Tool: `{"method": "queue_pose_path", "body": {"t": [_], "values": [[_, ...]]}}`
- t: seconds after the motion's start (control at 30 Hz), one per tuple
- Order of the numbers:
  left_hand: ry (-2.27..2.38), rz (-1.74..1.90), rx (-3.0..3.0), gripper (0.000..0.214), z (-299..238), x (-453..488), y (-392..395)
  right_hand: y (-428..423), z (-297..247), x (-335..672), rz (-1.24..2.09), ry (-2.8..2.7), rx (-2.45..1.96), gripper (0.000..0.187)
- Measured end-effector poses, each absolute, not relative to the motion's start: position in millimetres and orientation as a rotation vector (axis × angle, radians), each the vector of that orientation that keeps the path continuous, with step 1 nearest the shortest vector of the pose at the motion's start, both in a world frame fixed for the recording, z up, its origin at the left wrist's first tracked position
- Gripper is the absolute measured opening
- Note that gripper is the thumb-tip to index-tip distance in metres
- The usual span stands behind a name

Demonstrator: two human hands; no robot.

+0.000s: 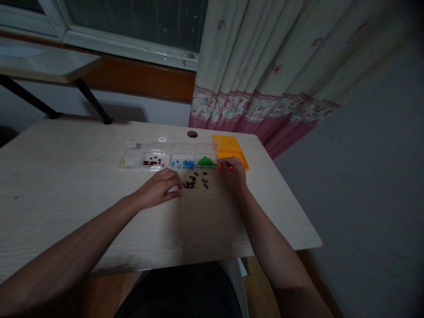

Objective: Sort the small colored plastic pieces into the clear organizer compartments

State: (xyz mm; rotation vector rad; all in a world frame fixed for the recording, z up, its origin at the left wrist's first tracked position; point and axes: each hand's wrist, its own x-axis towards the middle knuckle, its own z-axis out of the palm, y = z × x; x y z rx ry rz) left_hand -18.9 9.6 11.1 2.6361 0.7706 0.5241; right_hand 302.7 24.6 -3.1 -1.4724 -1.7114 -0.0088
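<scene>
We look down on a clear plastic box (170, 160), its thin, shiny walls hard to trace in the dim light. Our right hand (234, 172) is at the box's right end, covering part of a smooth orange tray (228, 143); its fingertips are bent close together, and we cannot tell whether they pinch anything. Our left hand (164, 187) curls loosely in front of the box, thumb and fingers narrowly apart; a yellow speck shows there, but we cannot tell if it is held. Between our hands, just before the box, small dark pieces (190, 184) lie scattered, too tiny for us to make out their shapes. Inside the box sit reddish-brown blocks (150, 163), blue bits (188, 164) and heaped green bits (206, 161). Under the box, the table (66, 185) shows pale wood grain.
</scene>
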Motion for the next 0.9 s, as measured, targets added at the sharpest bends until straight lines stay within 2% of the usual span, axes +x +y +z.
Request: {"method": "queue_pose_path", "body": {"t": [0.2,0.5,0.7,0.9], "values": [[0.77,0.526,2.635,0.021,9,-16,10,24,-3,301,-0.005,-1.724,-1.47,0.026],[0.795,0.516,2.654,0.04,9,-39,22,21,1,298,0.001,-1.772,-1.44,0.025],[0.731,0.512,2.622,0.033,6,-51,30,15,8,285,0.003,-1.95,-1.37,0.022],[0.662,0.532,2.58,0.029,7,-54,32,6,13,277,0.233,-2.248,-1.193,0.016]]}}
